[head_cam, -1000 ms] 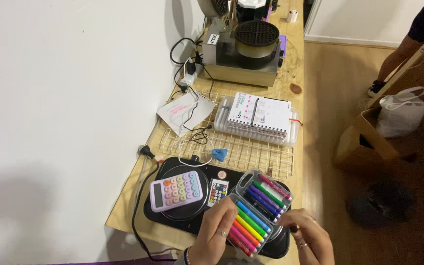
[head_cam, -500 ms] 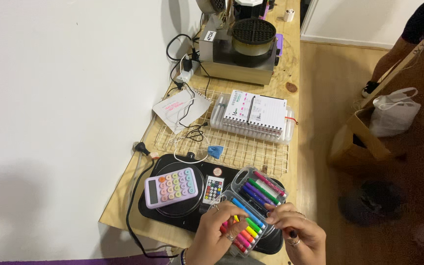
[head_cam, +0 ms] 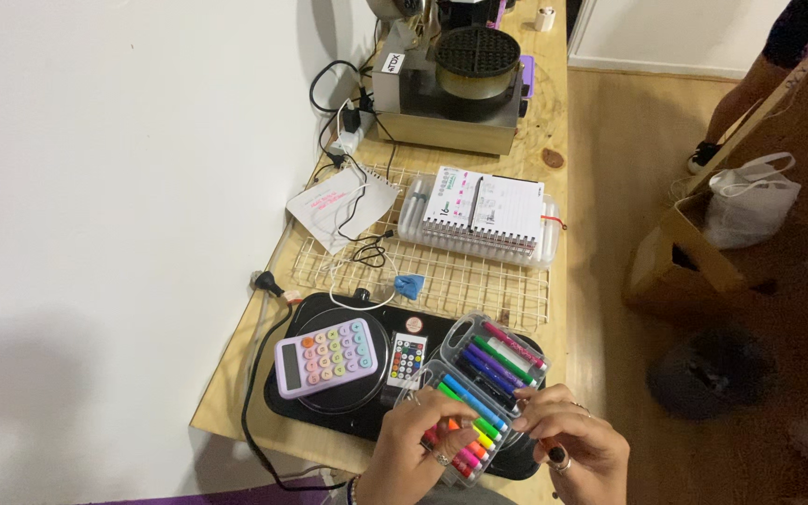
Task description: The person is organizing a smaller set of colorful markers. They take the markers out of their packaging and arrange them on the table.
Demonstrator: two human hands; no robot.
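Both the left hand (head_cam: pixel 420 447) and the right hand (head_cam: pixel 572 440) grip the open marker case (head_cam: pixel 479 393), right of the lilac calculator (head_cam: pixel 323 356).

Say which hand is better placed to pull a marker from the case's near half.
Probably the left hand: its fingers already lie on the markers in that half, while the right hand sits at the case edge.

Two hands, left hand (head_cam: pixel 420 447) and right hand (head_cam: pixel 573 441), touch coloured markers (head_cam: pixel 474 421) in an open clear case (head_cam: pixel 482 393) on a wooden worktop (head_cam: pixel 554 112), beside a lilac calculator (head_cam: pixel 324 356).
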